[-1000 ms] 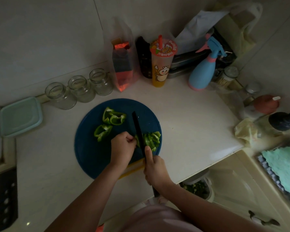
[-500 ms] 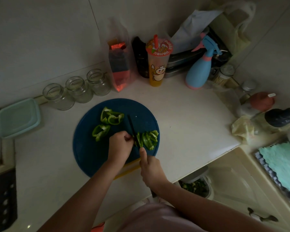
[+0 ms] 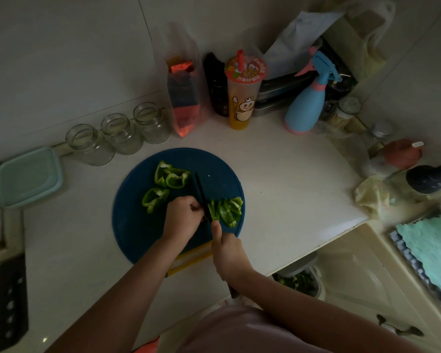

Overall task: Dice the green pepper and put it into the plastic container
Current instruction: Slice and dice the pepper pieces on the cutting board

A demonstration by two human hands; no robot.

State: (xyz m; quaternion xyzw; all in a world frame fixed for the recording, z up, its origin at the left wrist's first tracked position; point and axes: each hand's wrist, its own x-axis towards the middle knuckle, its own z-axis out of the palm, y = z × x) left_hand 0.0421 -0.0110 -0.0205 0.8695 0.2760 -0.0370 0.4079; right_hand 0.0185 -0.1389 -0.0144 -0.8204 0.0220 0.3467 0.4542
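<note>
A round blue cutting board (image 3: pixel 138 230) lies on the white counter. Two uncut green pepper chunks (image 3: pixel 172 175) sit at its upper left. A pile of cut pepper strips (image 3: pixel 227 210) lies at its right edge. My left hand (image 3: pixel 182 216), fingers curled, holds down a pepper piece hidden beneath it, just left of the blade. My right hand (image 3: pixel 227 253) grips the handle of a black knife (image 3: pixel 200 189), whose blade points away from me between my left hand and the strips. A pale green plastic container (image 3: pixel 28 177) sits at the far left.
Three glass jars (image 3: pixel 120 133) line the wall behind the board. A foil bag, a drink cup (image 3: pixel 243 95) and a blue spray bottle (image 3: pixel 307 103) stand at the back. Bottles and a crumpled bag crowd the right. A bin with green scraps (image 3: pixel 298 281) sits below the counter edge.
The knife blade has come down close beside my left hand's fingers, against the pepper. The strip pile and the uncut chunks stay where they were.
</note>
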